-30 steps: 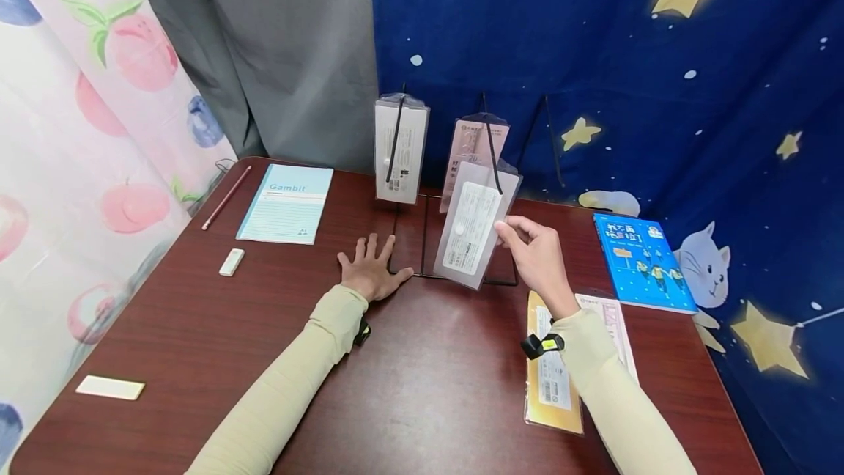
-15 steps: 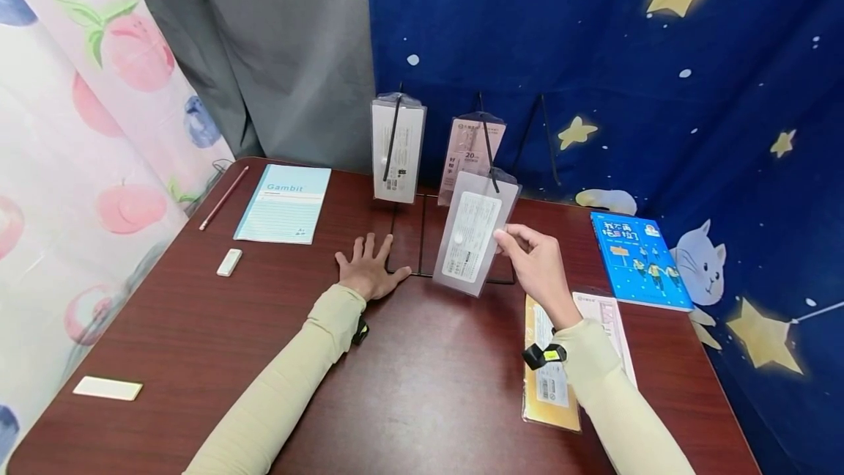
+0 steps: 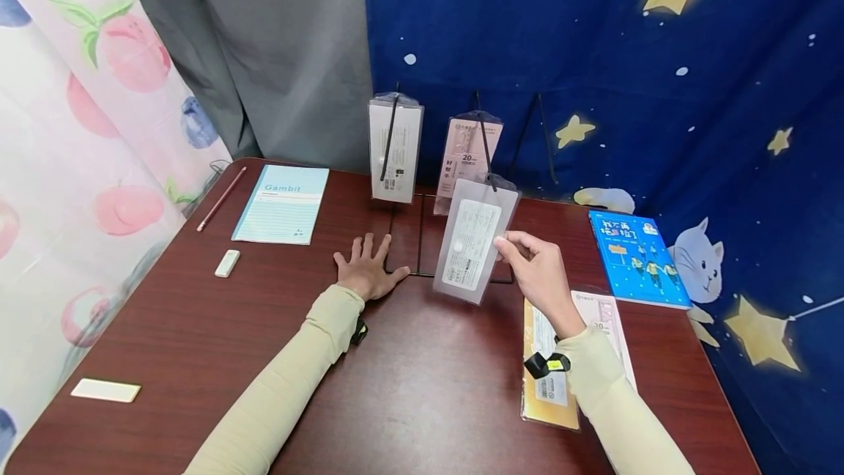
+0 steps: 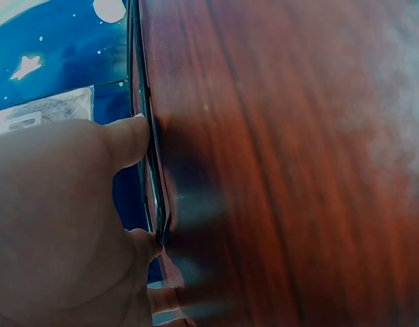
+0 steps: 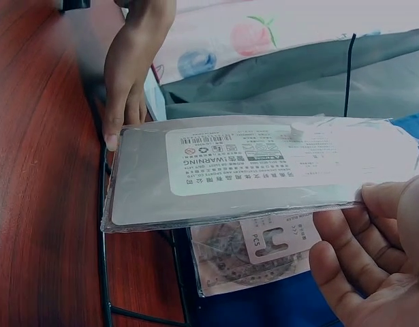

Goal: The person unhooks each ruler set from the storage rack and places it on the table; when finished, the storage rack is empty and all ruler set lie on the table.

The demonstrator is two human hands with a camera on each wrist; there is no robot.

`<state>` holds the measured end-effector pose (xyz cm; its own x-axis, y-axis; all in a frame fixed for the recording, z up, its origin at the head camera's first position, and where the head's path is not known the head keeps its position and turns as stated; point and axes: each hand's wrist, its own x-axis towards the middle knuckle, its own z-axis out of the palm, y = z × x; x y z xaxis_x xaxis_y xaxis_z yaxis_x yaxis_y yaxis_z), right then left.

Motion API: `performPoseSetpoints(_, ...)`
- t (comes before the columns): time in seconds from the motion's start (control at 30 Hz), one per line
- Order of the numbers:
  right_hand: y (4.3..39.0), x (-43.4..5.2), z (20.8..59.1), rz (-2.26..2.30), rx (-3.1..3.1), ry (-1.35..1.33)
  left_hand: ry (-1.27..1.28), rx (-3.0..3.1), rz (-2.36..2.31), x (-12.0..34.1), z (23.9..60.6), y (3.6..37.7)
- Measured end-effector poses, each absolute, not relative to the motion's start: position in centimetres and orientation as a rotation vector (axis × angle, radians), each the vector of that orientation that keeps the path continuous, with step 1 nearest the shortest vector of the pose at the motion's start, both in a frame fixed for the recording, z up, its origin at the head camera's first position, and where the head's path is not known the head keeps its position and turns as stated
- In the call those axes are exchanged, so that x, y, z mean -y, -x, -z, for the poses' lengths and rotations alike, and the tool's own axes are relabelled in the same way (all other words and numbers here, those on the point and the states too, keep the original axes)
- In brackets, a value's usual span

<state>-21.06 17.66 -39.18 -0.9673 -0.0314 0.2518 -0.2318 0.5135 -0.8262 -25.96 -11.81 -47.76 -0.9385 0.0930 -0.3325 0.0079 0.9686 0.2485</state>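
At centre frame the right hand (image 3: 539, 270) pinches the right edge of a grey plastic packet (image 3: 473, 246), which hangs tilted from a black wire rack (image 3: 486, 149); the left hand (image 3: 367, 273) lies flat with fingers spread on the wooden table (image 3: 198, 336), its thumb touching the rack's base; a yellow packet (image 3: 547, 380) lies at lower right.

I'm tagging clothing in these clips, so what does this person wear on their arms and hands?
Both arms wear long, close-fitting pale yellow-beige sleeves to the wrist. The left hand and right hand are bare, with no gloves or rings visible. Each wrist carries a small black device: the left wrist device shows only partly, and the right wrist device has a yellow marking.
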Motion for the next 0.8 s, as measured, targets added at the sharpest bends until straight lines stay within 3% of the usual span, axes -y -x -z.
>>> performPoseSetpoints(0.8,19.2,-18.2,38.7,-1.486,2.57,-0.208,-0.085,-2.749,-0.32,12.0,48.6,26.9)
